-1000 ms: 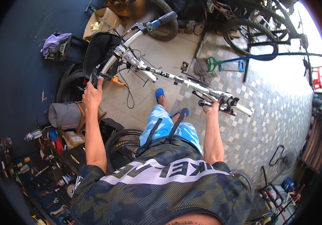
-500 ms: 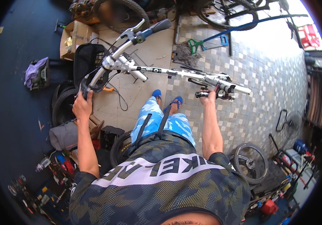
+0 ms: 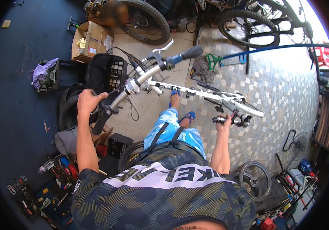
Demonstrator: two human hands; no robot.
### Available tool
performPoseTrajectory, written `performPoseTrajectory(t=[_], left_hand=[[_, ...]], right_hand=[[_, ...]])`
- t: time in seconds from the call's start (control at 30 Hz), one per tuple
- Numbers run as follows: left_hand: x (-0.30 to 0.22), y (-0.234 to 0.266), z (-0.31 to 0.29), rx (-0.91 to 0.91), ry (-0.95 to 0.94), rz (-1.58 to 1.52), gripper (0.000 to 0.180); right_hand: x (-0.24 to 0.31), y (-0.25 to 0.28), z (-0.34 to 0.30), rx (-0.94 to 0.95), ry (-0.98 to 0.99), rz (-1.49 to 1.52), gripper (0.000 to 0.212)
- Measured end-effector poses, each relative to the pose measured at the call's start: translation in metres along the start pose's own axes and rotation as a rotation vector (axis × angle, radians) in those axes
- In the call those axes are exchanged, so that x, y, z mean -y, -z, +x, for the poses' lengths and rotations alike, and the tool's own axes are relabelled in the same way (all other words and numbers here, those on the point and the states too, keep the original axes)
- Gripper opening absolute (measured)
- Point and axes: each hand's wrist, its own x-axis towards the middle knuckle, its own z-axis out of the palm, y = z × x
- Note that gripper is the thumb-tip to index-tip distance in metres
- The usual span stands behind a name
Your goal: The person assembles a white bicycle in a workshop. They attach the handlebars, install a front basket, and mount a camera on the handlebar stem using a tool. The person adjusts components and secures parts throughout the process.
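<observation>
A white bicycle frame (image 3: 201, 93) with a silver handlebar (image 3: 155, 71) spans the space in front of me. My right hand (image 3: 223, 123) is closed around a part at the frame's rear end, beside a short black-and-silver cylinder (image 3: 219, 120). Just off the black left handlebar grip (image 3: 101, 123) is my left hand (image 3: 88, 102), its fingers curled and slightly blurred, its thumb pointing toward the bar. What lies inside those fingers is hidden. On the bar's far side are a black grip (image 3: 192, 52) and a silver brake lever (image 3: 165, 46).
A black basket (image 3: 99, 73) and cardboard box (image 3: 81, 40) stand beyond the handlebar. Other bicycles line the back, near a blue-handled broom (image 3: 264, 51). A loose wheel (image 3: 255, 181) lies at right; tools crowd the lower left. My feet wear blue flip-flops (image 3: 188, 117).
The bicycle has shifted right and nearer in view, its handlebar turned slightly. My left hand has come off the left grip; my right hand keeps its hold. One foot has stepped forward.
</observation>
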Motion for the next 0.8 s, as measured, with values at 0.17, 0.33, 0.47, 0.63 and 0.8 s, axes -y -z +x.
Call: performPoseTrajectory(t=[0.17,0.33,0.47,0.63,0.8], left_hand=[[-0.044,-0.011,0.151,-0.126,-0.227,-0.198,0.058],[-0.055,-0.093,0.296,0.126,-0.283,0.225,0.062],[-0.053,-0.136,0.342,0.390,-0.154,0.319,0.061],[-0.039,-0.162,0.367,0.261,-0.221,0.294,0.054],[-0.037,-0.150,0.352,0.348,-0.083,0.116,0.047]], right_hand=[[-0.004,-0.011,-0.029,-0.207,0.131,0.134,0.027],[-0.009,0.000,-0.035,-0.234,0.160,0.422,0.050],[0.013,-0.001,-0.052,-0.273,0.250,0.222,0.053],[0.022,0.024,-0.017,-0.271,0.194,0.059,0.052],[0.028,0.008,-0.008,-0.383,0.163,-0.012,0.037]])
